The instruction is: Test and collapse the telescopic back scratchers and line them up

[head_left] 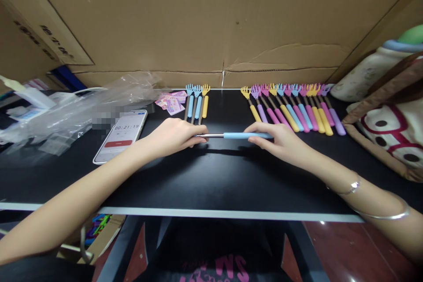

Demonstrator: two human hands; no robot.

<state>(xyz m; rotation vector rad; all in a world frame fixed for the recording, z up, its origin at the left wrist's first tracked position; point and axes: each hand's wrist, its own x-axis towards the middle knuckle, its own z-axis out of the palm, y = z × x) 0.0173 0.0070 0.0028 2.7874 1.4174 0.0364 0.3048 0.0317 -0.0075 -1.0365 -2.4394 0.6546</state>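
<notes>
A telescopic back scratcher with a light blue handle [233, 135] lies level between my hands, above the black tabletop. My left hand [180, 135] is closed around its metal rod end, and the claw head is hidden by the fingers. My right hand [276, 140] grips the far end of the blue handle. Behind my left hand lie three back scratchers, two blue and one yellow [205, 106]. Several more in yellow, purple, pink and blue lie in a slanted row [299, 108] beyond my right hand, claws toward the back.
A phone [123, 134] showing a timer lies left, beside crumpled clear plastic bags [82, 105]. Small pink and purple cards [173, 102] are near the cardboard wall [211, 22]. At right stand a brown-edged bag [390, 128] and a white bottle [360, 70]. The table's front edge [211, 213] is pale.
</notes>
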